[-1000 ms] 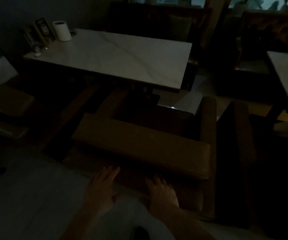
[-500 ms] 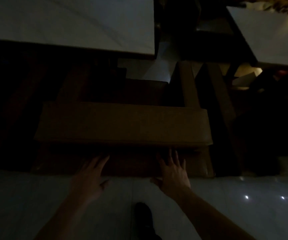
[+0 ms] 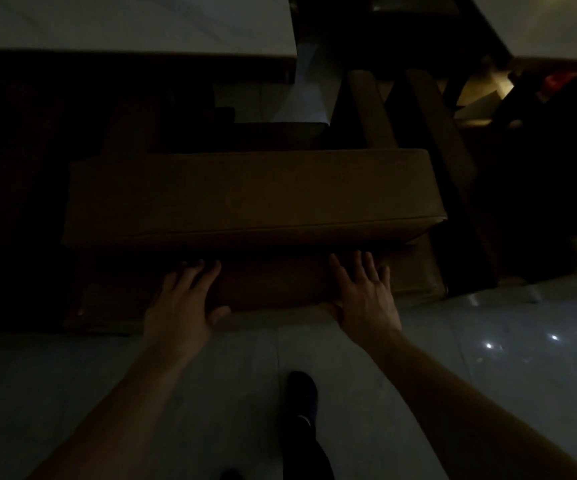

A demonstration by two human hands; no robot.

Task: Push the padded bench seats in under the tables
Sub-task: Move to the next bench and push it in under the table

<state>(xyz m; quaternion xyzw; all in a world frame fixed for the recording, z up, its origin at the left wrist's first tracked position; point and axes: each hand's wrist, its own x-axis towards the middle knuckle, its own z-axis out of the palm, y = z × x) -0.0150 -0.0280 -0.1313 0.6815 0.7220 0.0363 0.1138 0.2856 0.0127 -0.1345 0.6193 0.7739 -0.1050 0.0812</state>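
Note:
The room is very dark. A brown padded bench seat (image 3: 252,195) lies across the middle of the head view, its near side facing me. My left hand (image 3: 185,301) presses flat against the lower front panel of the bench, fingers straight and spread. To its right, my right hand (image 3: 366,294) presses the same panel in the same way. The pale marble table (image 3: 134,26) stands beyond the bench at the top left; the far part of the bench is under its shadow.
A second pale table (image 3: 557,26) stands at the top right. Two brown bench pieces (image 3: 373,109) run away from me between the tables. My dark shoe (image 3: 302,396) is on the glossy tiled floor (image 3: 505,358) below my hands.
The view has tipped down and closer to the bench. Both hands moved forward from above the floor onto the bench's front panel and now press on it.

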